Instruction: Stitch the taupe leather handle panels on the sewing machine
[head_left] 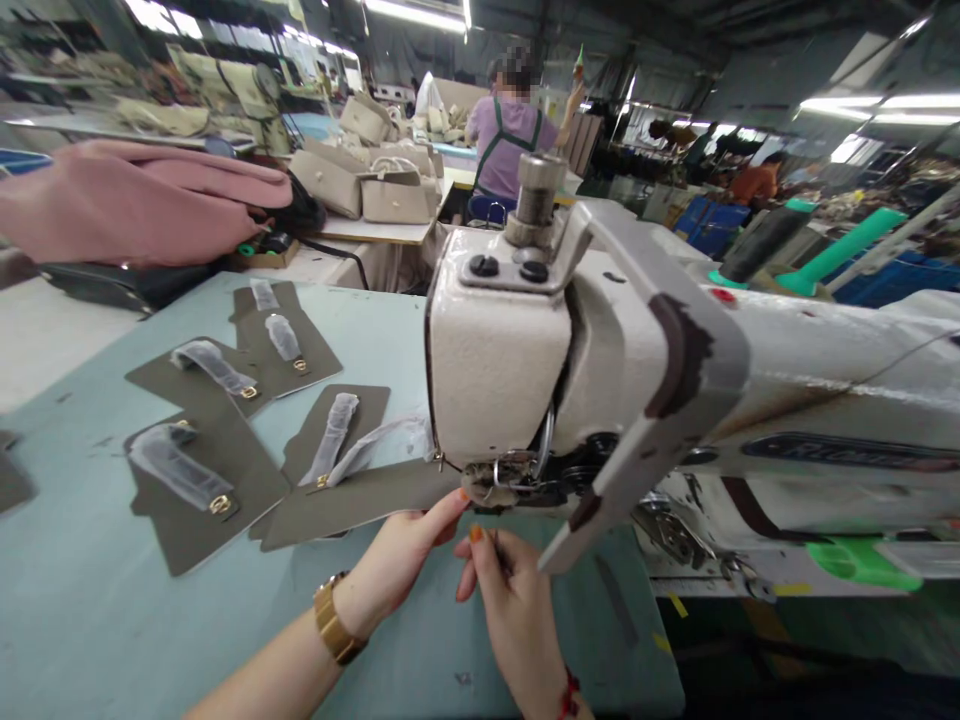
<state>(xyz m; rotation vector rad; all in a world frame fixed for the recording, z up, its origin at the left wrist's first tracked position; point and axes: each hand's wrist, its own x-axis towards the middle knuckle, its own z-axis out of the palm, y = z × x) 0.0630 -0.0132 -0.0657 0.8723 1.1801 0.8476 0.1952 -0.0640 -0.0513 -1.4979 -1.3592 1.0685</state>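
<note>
Head view: left hand (405, 560) pinches the edge of a grey-brown panel (352, 508) — its far end lies at the sewing machine's presser foot (495, 478). Right fingertips (487, 560) are closed narrowly, on what cannot be made out. Best kept flat, fingers clear of the needle — which is hidden behind the machine head (499, 360).

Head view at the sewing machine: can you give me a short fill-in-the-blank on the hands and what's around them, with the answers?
The left hand wears a ____ watch. The right hand wears a ____ bracelet. The left hand's fingertips touch a taupe panel whose end lies under the ____ of the sewing machine. A co-worker beyond wears a ____ apron.

Missing words: gold; red; presser foot; green.
</note>
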